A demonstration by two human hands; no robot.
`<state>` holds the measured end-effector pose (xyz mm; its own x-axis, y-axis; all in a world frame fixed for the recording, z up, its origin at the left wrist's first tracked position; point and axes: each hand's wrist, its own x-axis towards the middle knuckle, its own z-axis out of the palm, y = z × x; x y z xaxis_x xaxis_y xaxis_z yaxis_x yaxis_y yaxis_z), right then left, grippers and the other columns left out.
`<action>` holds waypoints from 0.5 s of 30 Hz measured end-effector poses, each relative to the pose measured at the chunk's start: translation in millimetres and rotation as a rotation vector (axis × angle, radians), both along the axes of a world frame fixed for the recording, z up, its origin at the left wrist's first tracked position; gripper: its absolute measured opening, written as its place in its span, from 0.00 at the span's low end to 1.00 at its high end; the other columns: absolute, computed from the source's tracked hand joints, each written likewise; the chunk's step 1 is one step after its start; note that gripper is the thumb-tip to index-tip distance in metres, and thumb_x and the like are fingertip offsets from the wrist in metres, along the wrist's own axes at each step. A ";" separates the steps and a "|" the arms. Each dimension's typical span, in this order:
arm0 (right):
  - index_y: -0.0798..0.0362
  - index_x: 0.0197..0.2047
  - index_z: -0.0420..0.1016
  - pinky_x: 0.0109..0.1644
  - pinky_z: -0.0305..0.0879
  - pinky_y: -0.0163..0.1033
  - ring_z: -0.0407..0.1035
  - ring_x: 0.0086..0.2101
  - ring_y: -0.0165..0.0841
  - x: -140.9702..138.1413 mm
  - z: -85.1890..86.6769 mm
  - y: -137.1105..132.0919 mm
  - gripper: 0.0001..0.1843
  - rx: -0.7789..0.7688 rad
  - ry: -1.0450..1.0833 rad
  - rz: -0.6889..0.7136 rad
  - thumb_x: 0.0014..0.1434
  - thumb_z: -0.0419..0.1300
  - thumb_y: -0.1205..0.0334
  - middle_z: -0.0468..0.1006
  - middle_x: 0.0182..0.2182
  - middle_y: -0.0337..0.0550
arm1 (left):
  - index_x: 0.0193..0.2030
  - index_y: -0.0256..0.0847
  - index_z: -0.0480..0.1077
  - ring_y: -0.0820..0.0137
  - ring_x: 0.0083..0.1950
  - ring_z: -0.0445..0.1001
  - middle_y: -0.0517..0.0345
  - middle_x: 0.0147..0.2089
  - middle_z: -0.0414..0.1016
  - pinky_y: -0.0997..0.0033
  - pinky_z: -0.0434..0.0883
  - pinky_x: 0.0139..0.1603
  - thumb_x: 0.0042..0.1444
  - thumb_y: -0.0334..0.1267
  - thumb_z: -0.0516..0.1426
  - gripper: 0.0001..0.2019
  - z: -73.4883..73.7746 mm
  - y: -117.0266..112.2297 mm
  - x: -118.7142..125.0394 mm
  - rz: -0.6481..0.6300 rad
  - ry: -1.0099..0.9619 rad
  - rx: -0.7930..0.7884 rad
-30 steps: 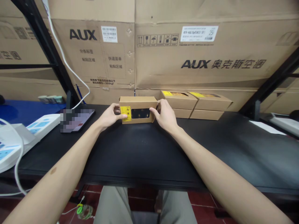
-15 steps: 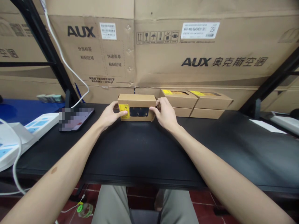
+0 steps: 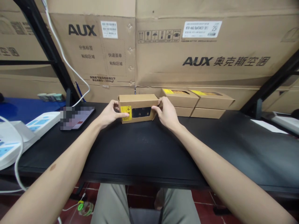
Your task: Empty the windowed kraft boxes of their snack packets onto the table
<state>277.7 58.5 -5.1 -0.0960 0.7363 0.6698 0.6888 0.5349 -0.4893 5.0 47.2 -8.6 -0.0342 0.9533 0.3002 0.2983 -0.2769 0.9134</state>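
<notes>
"Head view: item, place?"

"Kraft window box (image 3: 139, 98), one; yellow label (image 3: 126, 109); window (image 3: 141, 112) toward the near edge; held near the middle of the far edge of the black worktop (image 3: 142, 155); base contact, cannot tell"

"Fingers?"

"Left hand (image 3: 110, 113) grasping the left end, thumb on the label; right hand (image 3: 168, 112) gripping the right end, thumb by the window"

"Hazards?"

"Uneven squeezing could crush the card or spring the right end; a rightward swing could knock the stacked window boxes (image 3: 181, 99) beside"
</notes>
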 end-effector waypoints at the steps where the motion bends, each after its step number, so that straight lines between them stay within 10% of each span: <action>1: 0.48 0.37 0.58 0.46 0.62 0.43 0.67 0.38 0.36 0.2 -0.1 0.2 0.12 0.000 0.004 0.002 0.62 0.61 0.59 0.73 0.39 0.43 | 0.43 0.43 0.65 0.59 0.51 0.76 0.55 0.46 0.76 0.51 0.72 0.58 0.31 0.42 0.76 0.34 0.4 -0.5 0.3 -0.002 0.000 -0.007; 15: 0.47 0.35 0.57 0.46 0.62 0.43 0.64 0.35 0.35 -0.9 4.5 -2.1 0.14 -0.018 0.003 -0.015 0.60 0.62 0.61 0.72 0.35 0.41 | 0.39 0.45 0.63 0.62 0.45 0.75 0.63 0.38 0.72 0.53 0.73 0.52 0.30 0.38 0.77 0.33 1.1 -1.7 5.0 0.078 0.026 0.004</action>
<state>276.8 56.4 -0.6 -0.0826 0.7499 0.6564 0.6949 0.5155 -0.5014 10.0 45.5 -7.5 -0.1007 0.9469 0.3054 0.3429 -0.2552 0.9041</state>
